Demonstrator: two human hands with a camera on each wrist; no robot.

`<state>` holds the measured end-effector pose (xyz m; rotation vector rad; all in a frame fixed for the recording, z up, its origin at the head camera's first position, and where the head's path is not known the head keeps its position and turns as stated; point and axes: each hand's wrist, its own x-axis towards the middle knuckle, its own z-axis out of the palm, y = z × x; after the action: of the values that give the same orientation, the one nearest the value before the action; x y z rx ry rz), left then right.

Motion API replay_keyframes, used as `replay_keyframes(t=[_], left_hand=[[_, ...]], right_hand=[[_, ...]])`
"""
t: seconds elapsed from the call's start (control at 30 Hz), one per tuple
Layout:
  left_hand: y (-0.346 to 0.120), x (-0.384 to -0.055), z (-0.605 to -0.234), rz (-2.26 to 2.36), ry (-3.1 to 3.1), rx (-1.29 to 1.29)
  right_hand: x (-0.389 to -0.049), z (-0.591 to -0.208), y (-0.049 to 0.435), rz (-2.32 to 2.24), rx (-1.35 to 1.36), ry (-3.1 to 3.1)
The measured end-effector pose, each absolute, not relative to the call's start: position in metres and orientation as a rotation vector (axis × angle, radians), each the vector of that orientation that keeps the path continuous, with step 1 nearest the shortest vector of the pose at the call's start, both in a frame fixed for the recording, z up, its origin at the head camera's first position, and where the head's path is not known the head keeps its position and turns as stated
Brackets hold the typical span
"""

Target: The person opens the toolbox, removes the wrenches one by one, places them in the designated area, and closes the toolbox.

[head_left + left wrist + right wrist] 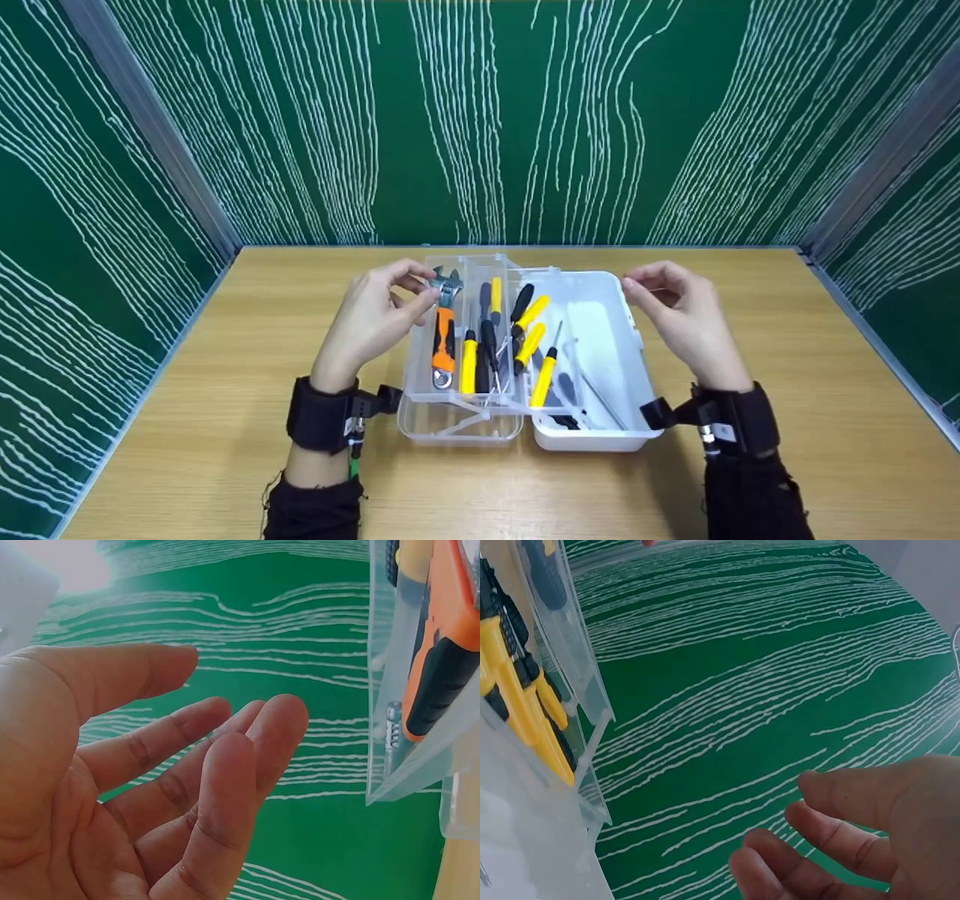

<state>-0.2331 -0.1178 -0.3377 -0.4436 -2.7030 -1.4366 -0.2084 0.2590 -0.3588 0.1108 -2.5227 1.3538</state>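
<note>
A toolbox with a white base (600, 322) and fold-out clear trays (420, 375) stands unfolded on the table. My left hand (375, 319) is beside the left tray, its fingers loosely bent; the left wrist view shows nothing in this hand (180, 787). An adjustable wrench (444, 337) with an orange and black grip lies in that tray, right by the fingertips. To the right of the white base hovers my right hand (679, 311), fingertips near its rim. In the right wrist view this hand (855, 832) is relaxed and holds nothing.
Yellow-handled screwdrivers (545, 379) and black-handled ones (490, 341) fill the middle trays. A thin metal rod (602, 397) shows in the white base. The wooden table (247, 360) is bounded by green walls (390, 150) with white wavy lines.
</note>
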Motion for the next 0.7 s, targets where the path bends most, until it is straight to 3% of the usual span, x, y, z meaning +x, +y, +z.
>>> replay_keyframes(t=[0.7], left_hand=[[-0.109,-0.223,-0.331,-1.291,-2.803,-0.363]], right_hand=[[-0.195,-0.346,0.245,1.339,0.168,-2.586]])
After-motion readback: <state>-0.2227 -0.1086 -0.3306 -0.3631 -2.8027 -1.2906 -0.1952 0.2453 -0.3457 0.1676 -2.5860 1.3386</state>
